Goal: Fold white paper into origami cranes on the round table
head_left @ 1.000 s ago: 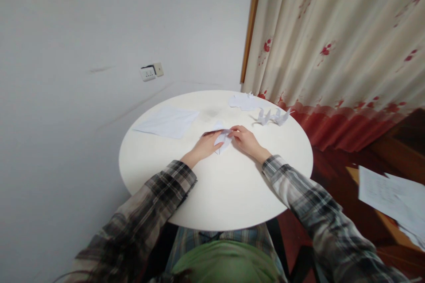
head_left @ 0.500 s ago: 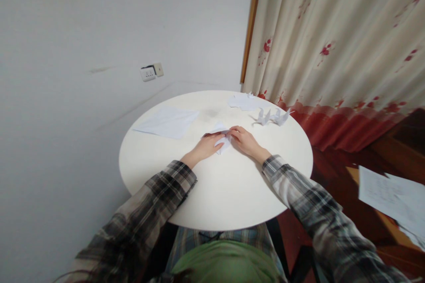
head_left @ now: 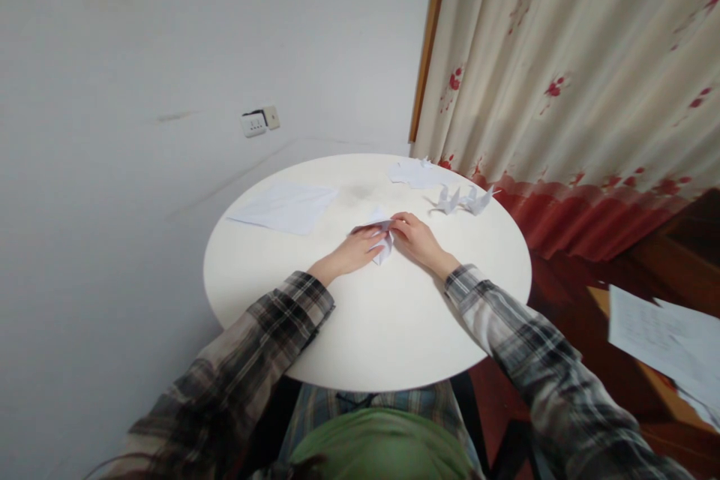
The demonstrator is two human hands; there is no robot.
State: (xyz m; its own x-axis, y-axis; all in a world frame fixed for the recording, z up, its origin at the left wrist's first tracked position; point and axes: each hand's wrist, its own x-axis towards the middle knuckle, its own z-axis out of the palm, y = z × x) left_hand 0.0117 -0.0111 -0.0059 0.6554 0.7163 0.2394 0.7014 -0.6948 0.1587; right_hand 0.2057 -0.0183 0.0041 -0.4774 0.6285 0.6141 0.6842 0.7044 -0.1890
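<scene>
A partly folded white paper point(head_left: 383, 254) lies at the middle of the round table, with a raised flap along its far side. From the left, my left hand point(head_left: 356, 250) holds it down, its fingers over the paper and partly under the flap. My right hand point(head_left: 417, 238) pinches the paper's right edge with curled fingers. Its fingertips are close to those of my left hand, and the exact grip is partly hidden. Two folded paper cranes, a left one point(head_left: 447, 200) and a right one point(head_left: 477, 201), stand beyond my right hand.
A creased paper sheet point(head_left: 286, 206) lies at the left of the white table point(head_left: 360, 337). More paper point(head_left: 413, 172) with a small folded piece point(head_left: 426, 162) is at the back. Wall and curtain point(head_left: 540, 67) stand behind; written sheets point(head_left: 664, 330) lie lower right.
My left hand has shifted slightly right, with its fingers further across the folded paper. The paper's near corner has turned a little to the right. My right hand stays nearly in place.
</scene>
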